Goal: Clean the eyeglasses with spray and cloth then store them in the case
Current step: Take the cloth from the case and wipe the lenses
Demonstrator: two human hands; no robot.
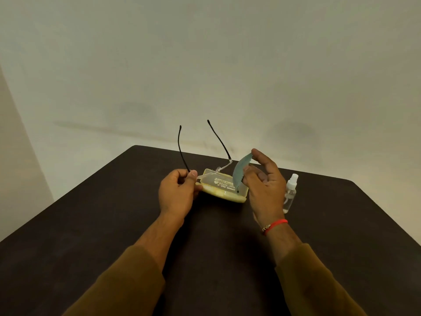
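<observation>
dark table (pixel 95 224), pale wall (pixel 205 53)

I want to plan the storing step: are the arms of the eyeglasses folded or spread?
Spread. Both black arms of the eyeglasses stick up and apart, above the case.

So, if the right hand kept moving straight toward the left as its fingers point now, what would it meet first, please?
Most likely the near lens of the eyeglasses held up by the left hand. The right hand already holds the cloth beside it; depth is uncertain.

L hand (pixel 177 190) pinching, R hand (pixel 264 185) pinching, raised.
</observation>
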